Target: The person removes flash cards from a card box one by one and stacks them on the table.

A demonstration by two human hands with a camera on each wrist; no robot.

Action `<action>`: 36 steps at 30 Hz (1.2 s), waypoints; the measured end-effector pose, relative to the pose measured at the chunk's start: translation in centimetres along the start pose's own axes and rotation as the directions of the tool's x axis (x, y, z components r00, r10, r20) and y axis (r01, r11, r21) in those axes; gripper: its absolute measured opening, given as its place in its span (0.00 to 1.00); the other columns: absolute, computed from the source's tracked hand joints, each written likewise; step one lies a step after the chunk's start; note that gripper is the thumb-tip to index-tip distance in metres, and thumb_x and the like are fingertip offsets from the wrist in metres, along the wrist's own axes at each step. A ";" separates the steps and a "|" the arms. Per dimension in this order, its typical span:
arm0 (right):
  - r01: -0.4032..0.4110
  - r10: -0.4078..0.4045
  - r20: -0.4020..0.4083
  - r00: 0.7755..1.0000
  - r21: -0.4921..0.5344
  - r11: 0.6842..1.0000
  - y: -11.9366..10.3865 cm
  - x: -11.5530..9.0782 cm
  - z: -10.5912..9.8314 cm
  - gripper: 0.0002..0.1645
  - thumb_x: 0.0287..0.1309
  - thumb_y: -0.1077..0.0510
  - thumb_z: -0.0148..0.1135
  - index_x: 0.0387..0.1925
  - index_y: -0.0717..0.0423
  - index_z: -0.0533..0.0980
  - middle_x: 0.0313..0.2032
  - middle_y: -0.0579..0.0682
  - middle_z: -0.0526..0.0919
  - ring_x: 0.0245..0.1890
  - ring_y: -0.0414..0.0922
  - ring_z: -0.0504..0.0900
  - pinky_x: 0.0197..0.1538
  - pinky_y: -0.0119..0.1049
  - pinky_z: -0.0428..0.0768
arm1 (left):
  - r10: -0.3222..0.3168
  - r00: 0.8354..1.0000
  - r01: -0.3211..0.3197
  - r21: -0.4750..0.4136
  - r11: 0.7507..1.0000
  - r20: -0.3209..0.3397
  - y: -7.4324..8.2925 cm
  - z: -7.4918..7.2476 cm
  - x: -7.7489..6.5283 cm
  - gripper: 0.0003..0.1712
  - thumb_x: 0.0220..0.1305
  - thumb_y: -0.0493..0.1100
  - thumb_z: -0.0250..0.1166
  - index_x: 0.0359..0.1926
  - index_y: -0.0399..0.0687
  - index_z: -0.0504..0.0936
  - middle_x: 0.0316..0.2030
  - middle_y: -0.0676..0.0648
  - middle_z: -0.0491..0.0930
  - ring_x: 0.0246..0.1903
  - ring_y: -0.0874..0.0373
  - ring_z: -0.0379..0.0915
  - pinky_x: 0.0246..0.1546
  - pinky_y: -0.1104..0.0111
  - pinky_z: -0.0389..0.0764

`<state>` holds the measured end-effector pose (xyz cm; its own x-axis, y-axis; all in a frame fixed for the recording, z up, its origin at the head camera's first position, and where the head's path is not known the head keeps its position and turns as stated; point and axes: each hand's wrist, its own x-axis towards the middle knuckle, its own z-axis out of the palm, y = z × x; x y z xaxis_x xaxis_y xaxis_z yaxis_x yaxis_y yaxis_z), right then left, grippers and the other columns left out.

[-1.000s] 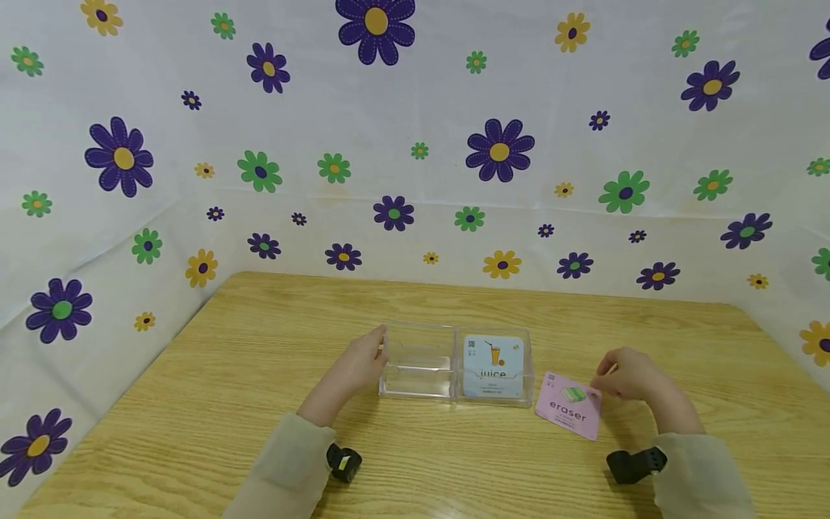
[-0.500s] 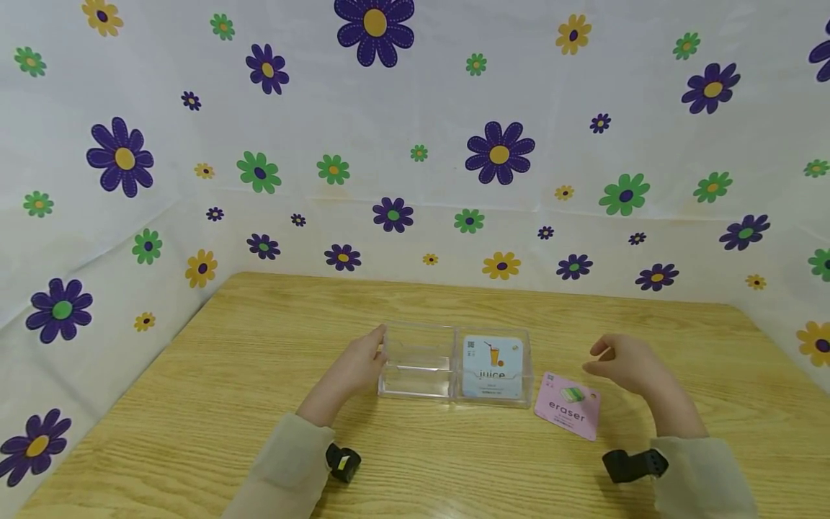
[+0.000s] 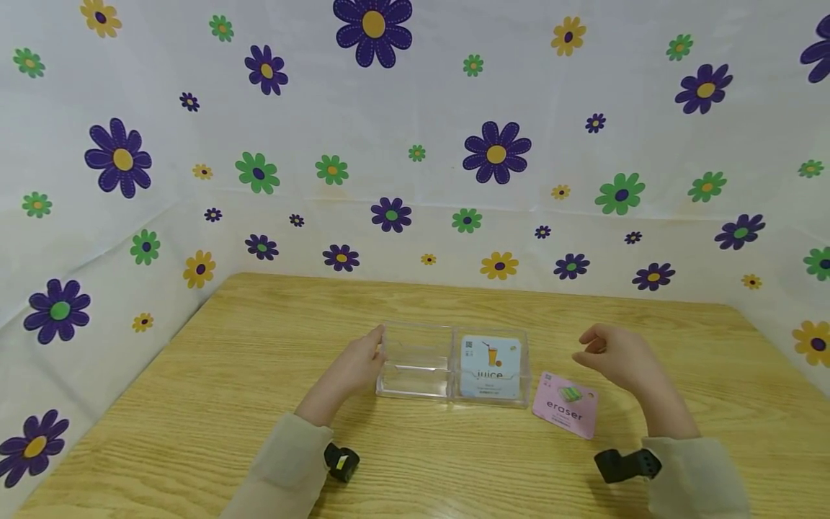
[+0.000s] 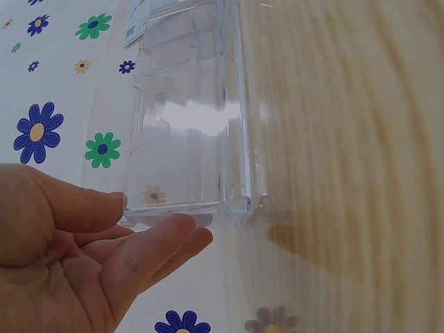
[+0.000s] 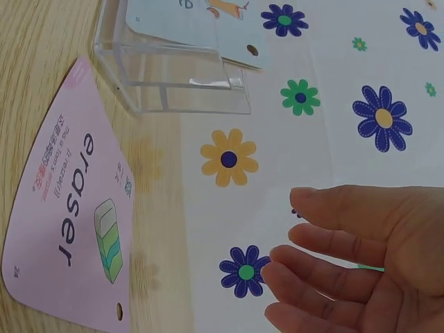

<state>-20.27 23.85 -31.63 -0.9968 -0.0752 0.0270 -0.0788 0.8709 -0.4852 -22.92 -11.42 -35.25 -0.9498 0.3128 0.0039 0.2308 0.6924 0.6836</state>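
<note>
A clear plastic box (image 3: 421, 382) with two compartments stands on the table. My left hand (image 3: 353, 367) holds its left end; in the left wrist view the thumb is at the rim and the fingers lie against the end wall. A pale blue "juice" card (image 3: 491, 364) leans in the right compartment, while the left one shows no card. To the right of the box, a pink "eraser" card (image 3: 565, 405) lies flat on the wood, face up. My right hand (image 3: 622, 357) hovers behind and right of this card, apart from it, fingers loosely curved around nothing.
The wooden table (image 3: 298, 310) ends at the back against a white curtain (image 3: 415, 180) printed with flowers. Bare wood lies around the box and the pink card. Each wrist wears a dark band with a camera (image 3: 341, 463).
My right hand has lifted off the pink card's upper right corner and moved back and slightly left. Left hand, box and both cards stay put, apart from a slight view shift.
</note>
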 end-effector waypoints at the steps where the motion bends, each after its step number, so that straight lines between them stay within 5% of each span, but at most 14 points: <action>1: -0.001 0.001 -0.005 1.000 0.000 1.000 -0.1 0.0 0.0 0.21 0.52 0.55 0.60 0.42 0.68 0.72 0.35 0.60 0.77 0.34 0.54 0.75 0.34 0.45 0.75 | 0.001 1.000 -0.001 0.003 1.000 0.003 0.0 0.0 0.0 0.28 0.65 0.31 0.46 0.63 0.25 0.49 0.58 0.30 0.59 0.50 0.39 0.65 0.44 0.58 0.71; 14: 0.058 -0.056 -0.059 0.997 0.045 0.997 -1.7 0.1 0.4 0.20 0.53 0.57 0.59 0.43 0.68 0.72 0.36 0.59 0.78 0.37 0.54 0.75 0.39 0.47 0.74 | 0.000 1.000 0.000 -0.010 1.000 0.012 0.0 -0.1 -0.2 0.29 0.64 0.30 0.46 0.63 0.25 0.48 0.59 0.29 0.58 0.51 0.38 0.64 0.33 0.64 0.72; 36: 0.167 -0.153 -0.139 0.978 0.093 0.982 -3.5 0.8 2.7 0.16 0.52 0.61 0.60 0.41 0.67 0.74 0.39 0.61 0.78 0.40 0.55 0.75 0.44 0.50 0.72 | 0.006 1.000 -0.006 -0.009 1.000 0.007 -0.1 -0.1 -0.2 0.28 0.66 0.32 0.45 0.64 0.27 0.48 0.60 0.31 0.56 0.52 0.40 0.64 0.37 0.62 0.70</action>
<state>-20.76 19.40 -32.24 -0.9650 -0.1397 0.2221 -0.2426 0.7973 -0.5526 -22.79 -11.61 -35.26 -0.9468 0.3217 0.0029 0.2346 0.6845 0.6903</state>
